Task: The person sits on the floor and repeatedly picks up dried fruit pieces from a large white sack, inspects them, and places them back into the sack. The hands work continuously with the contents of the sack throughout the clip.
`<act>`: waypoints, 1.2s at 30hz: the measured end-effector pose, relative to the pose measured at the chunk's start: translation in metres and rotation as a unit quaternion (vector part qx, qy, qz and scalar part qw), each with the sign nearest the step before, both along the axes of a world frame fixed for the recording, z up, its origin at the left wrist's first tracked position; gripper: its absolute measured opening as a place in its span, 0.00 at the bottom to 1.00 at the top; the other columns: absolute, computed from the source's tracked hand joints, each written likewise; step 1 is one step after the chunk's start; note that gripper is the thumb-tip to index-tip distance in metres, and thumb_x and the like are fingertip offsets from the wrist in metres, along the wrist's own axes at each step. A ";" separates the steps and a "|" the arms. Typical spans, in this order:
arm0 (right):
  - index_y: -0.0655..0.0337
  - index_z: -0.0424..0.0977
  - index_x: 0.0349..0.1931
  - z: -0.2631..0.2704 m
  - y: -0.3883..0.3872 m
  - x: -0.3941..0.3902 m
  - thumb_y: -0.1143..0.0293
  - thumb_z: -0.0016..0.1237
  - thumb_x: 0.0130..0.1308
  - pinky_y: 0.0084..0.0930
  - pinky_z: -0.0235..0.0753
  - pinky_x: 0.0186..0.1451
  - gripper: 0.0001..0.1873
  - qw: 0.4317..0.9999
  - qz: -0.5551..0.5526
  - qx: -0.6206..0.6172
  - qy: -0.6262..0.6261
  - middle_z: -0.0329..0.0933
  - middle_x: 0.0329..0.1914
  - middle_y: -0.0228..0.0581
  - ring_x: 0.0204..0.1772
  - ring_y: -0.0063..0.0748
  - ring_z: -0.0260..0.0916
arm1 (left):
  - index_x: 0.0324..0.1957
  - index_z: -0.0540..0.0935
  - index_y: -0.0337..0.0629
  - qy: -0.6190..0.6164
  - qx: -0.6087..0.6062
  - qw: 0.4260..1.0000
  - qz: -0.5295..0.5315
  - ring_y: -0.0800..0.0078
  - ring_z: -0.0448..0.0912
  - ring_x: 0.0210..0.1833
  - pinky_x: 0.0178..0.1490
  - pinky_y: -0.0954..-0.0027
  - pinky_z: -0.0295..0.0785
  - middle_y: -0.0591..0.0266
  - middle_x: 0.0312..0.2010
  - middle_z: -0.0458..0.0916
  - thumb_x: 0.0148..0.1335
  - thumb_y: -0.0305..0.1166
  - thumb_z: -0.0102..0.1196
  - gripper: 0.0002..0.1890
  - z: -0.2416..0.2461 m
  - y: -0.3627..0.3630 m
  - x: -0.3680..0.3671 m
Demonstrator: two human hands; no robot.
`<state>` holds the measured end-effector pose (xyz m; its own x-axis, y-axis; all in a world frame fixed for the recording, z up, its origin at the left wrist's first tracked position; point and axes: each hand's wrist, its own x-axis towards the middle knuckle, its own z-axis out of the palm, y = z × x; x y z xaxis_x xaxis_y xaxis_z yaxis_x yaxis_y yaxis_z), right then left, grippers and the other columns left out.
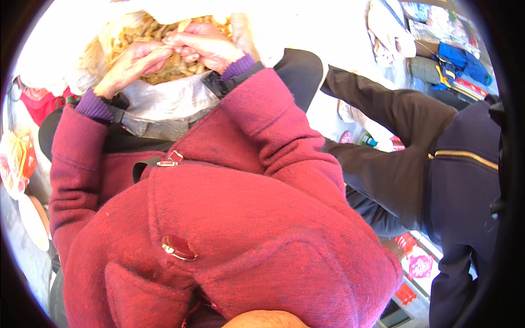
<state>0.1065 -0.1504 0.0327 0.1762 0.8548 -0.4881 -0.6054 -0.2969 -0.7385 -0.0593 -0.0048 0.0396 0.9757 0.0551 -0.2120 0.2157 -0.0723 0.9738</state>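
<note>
A plastic sack (172, 96) with its mouth spread wide stands between my knees, filled with many small yellow-brown pieces (160, 74) whose kind I cannot tell. Above them my left hand (137, 63) and my right hand (205, 43) meet, fingertips pinching one small pale piece (174, 45) between them. Purple knit cuffs and red coat sleeves cover both wrists. Glare washes out the area past the sack.
At my right sits another person in dark trousers (381, 164) and a dark jacket, close to my elbow. Blue cloth (463, 61) and bags lie at the upper right. A red bag (45, 102) and an orange-red bundle (20, 160) are on my left.
</note>
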 end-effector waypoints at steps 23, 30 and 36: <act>0.69 0.80 0.52 0.003 -0.005 -0.013 0.72 0.59 0.71 0.18 0.84 0.45 0.13 0.982 -0.056 0.036 -0.178 0.86 0.43 0.39 0.43 0.26 0.84 | 0.53 0.80 0.50 0.030 -0.135 0.982 0.131 0.85 0.79 0.38 0.40 0.79 0.73 0.74 0.36 0.81 0.70 0.48 0.62 0.18 -0.005 0.002 -0.001; 0.70 0.76 0.51 -0.001 -0.006 -0.019 0.82 0.54 0.70 0.21 0.85 0.43 0.11 0.984 -0.006 0.061 -0.167 0.85 0.42 0.45 0.43 0.30 0.85 | 0.46 0.82 0.50 0.014 -0.117 0.987 0.113 0.87 0.74 0.29 0.32 0.81 0.68 0.76 0.27 0.77 0.73 0.42 0.60 0.09 -0.015 0.000 -0.003; 0.65 0.78 0.40 0.005 -0.009 -0.025 0.76 0.59 0.68 0.18 0.78 0.31 0.05 0.936 0.064 0.007 -0.346 0.83 0.31 0.34 0.29 0.19 0.77 | 0.43 0.81 0.47 0.054 -0.110 0.983 0.134 0.86 0.72 0.25 0.28 0.81 0.67 0.73 0.26 0.78 0.73 0.41 0.60 0.10 -0.015 -0.008 -0.003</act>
<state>0.0815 -0.1596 0.0377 0.3421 0.8959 -0.2833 0.0580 -0.3210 -0.9453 -0.0619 -0.0125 0.0243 0.9033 0.2486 -0.3497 0.3016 0.2118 0.9296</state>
